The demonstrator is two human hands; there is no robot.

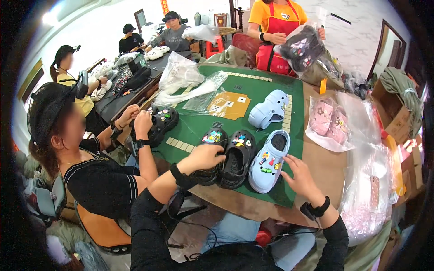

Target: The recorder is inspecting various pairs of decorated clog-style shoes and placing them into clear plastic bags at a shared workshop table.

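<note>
The right hand, nearest the lens, rests with fingers loosely spread against the side of a pale blue foam clog studded with small coloured charms, touching but not gripping it. Just beside that clog stand two black foam clogs, one free in the middle and another under the left hand, whose fingers curl over its top in a hold. All three sit at the near edge of a green felt table mat. A second pale blue clog lies farther back, well apart. A pair of pink clogs in a clear plastic bag lies to the right.
</note>
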